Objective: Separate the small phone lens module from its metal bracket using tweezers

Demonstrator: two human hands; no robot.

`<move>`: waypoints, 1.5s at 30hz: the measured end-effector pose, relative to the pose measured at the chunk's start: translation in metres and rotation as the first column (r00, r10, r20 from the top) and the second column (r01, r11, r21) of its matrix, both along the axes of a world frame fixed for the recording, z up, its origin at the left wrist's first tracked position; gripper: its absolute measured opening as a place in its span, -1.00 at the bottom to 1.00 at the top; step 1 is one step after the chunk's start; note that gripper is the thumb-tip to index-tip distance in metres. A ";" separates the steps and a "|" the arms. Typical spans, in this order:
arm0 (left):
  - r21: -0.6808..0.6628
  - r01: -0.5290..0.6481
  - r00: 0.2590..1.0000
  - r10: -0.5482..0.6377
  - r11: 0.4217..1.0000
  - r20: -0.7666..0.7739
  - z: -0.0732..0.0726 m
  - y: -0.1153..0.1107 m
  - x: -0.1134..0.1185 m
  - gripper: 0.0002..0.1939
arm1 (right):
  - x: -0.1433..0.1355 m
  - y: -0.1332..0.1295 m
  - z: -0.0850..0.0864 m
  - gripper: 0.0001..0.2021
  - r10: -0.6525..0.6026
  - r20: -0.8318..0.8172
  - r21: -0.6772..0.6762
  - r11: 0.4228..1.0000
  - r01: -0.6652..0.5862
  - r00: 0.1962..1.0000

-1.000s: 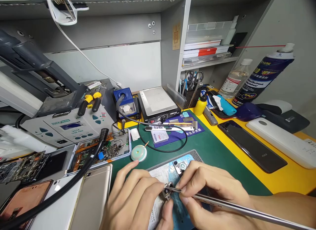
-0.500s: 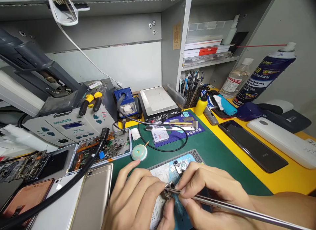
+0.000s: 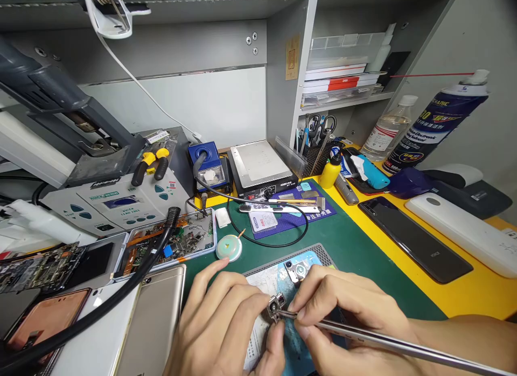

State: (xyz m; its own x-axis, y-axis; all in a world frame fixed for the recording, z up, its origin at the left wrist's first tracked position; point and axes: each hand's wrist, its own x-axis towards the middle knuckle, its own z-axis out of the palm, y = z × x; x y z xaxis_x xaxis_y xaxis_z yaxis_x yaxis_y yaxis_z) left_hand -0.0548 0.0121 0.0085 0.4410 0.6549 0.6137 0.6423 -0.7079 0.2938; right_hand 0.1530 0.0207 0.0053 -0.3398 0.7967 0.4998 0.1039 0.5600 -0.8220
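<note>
Between the thumb and index finger of my left hand [image 3: 226, 327] is a small metal-framed phone camera module [image 3: 275, 305], with a dark round lens showing. My right hand [image 3: 347, 317] pinches long silver tweezers [image 3: 363, 337], whose tips touch the lower right edge of the module. Both hands are above a blue and white work pad [image 3: 262, 279]. Just beyond my fingers, a metal part with round openings [image 3: 298, 269] lies on the pad. A round white dish [image 3: 228, 249] stands near my left index fingertip.
A phone [image 3: 161, 322] and a tray of circuit boards [image 3: 189, 236] lie at left, crossed by a black hose [image 3: 137, 290]. Behind is a flat heating plate [image 3: 262, 163]. On the right rest a black phone [image 3: 416, 238], a clear bottle [image 3: 388, 131] and a spray can [image 3: 436, 125].
The camera module has turned slightly in my left fingers, so more of its lens shows. The tweezer tips have shifted from over the module to its lower right edge.
</note>
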 end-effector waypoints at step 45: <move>0.024 -0.033 0.999 0.033 0.999 -0.003 0.001 0.001 -0.003 -0.78 | -0.001 -0.004 0.000 -0.73 -0.101 0.011 -0.010 0.995 0.101 0.995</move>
State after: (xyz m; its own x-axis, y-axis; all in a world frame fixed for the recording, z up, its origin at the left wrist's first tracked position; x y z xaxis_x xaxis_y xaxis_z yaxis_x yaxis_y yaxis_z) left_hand -0.0576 0.0130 0.0090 0.4215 0.6545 0.6277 0.6668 -0.6928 0.2747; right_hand 0.1525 0.0172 0.0053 -0.2631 0.8321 0.4883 0.1682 0.5379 -0.8261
